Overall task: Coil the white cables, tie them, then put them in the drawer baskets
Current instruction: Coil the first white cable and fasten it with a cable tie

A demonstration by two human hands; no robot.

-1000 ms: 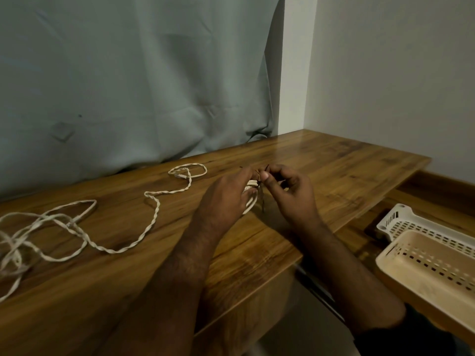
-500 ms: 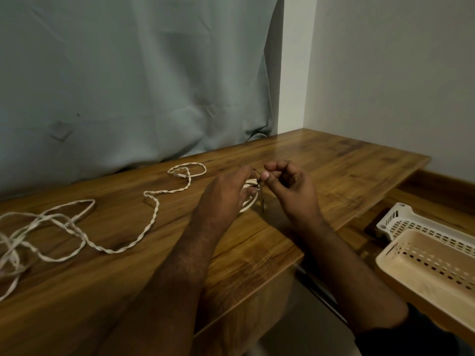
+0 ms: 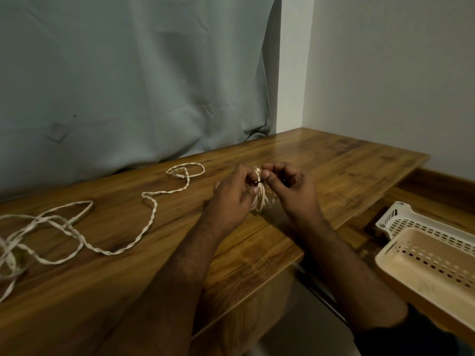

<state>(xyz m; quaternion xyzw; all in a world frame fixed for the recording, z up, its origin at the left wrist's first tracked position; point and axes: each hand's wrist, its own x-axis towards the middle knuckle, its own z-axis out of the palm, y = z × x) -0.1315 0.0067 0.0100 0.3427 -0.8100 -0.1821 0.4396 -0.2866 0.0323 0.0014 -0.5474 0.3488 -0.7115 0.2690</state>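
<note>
A small coiled white cable (image 3: 261,201) is held upright just above the wooden desk (image 3: 334,170), between both hands. My left hand (image 3: 231,196) grips the coil from the left. My right hand (image 3: 290,186) pinches a thin dark tie at the top of the coil, fingertips meeting those of the left hand. A long loose white twisted cable (image 3: 151,217) lies spread over the left half of the desk, ending in a small loop (image 3: 185,170) near the curtain. Two drawer baskets sit low at the right: a beige basket (image 3: 437,268) and a white basket (image 3: 401,217) behind it.
A grey curtain (image 3: 128,86) hangs behind the desk and a pale wall stands at the right. The desk's right edge drops to a lower wooden surface holding the baskets. The loose cable bunches into a tangle (image 3: 10,253) at the far left edge.
The coil has been turned from lying low under the left hand to standing upright between both hands. Both hands shifted slightly; the loose cable has not moved.
</note>
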